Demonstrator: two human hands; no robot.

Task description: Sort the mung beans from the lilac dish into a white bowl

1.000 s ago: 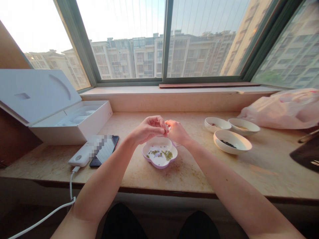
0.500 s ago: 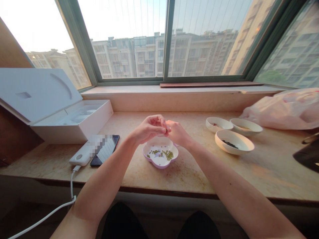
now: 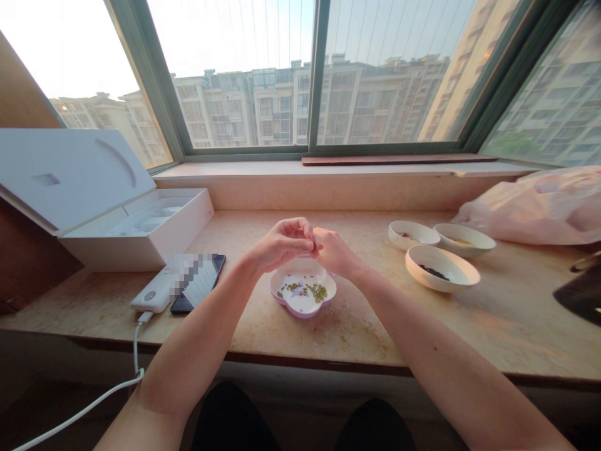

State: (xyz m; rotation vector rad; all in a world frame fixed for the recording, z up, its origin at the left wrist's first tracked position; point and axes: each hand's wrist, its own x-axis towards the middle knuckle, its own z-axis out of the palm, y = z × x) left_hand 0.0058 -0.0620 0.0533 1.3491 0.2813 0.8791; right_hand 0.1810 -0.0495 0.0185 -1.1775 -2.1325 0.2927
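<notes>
My left hand (image 3: 282, 243) and my right hand (image 3: 334, 250) meet fingertip to fingertip just above the far rim of a small flower-shaped purple dish (image 3: 303, 304). Both hands have their fingers curled and pinched together; what they pinch is too small to make out. Several green beans (image 3: 305, 290) lie scattered on the white inside of the dish. The dish stands on the marble sill (image 3: 291, 338) in front of me.
Three white bowls (image 3: 441, 268) stand to the right, one with dark seeds. A pink plastic bag (image 3: 539, 207) lies far right. At left are an open white box (image 3: 136, 235), a power bank (image 3: 157, 294) with cable, and a phone (image 3: 200, 291). A dark object (image 3: 580, 294) is at the right edge.
Almost nothing has changed. The hands stay pinched together over the dish, with only slight finger movement, and the view has shifted a little.
</notes>
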